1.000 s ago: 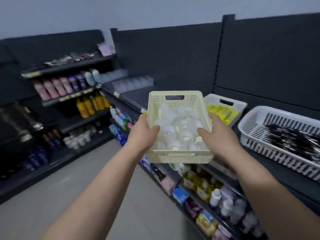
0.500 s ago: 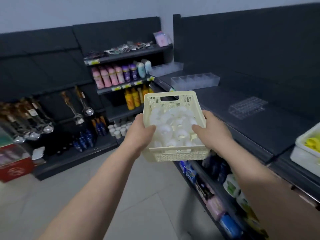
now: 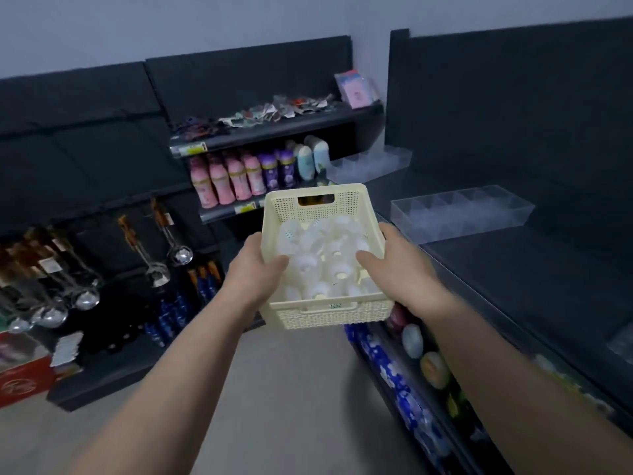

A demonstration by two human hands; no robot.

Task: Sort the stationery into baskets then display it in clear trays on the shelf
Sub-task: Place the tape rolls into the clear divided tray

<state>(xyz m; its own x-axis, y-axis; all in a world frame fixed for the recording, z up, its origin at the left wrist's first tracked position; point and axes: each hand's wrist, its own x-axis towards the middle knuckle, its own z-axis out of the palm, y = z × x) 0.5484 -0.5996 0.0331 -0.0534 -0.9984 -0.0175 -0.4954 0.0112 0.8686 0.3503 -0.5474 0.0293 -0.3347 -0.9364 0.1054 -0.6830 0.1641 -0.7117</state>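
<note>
A person holds a cream perforated basket [image 3: 329, 315] out in front at chest height, over the aisle floor and just left of the dark shelf [image 3: 513, 279]. The left hand [image 3: 255, 274] grips its left wall and the right hand [image 3: 400, 269] its right wall. Both thumbs are hooked over the rim into the basket, and the fingers are out of sight underneath. Inside lies a heap of white round pieces [image 3: 322, 255], piled close together and too blurred to name. On the shelf, beyond the right hand and apart from it, sits a long clear tray [image 3: 462, 212] split into compartments. A second clear tray [image 3: 370, 164] stands farther back in the corner. On the shelving behind the basket, pink bottles [image 3: 226, 181] stand in a row beside purple bottles [image 3: 277, 168].
</note>
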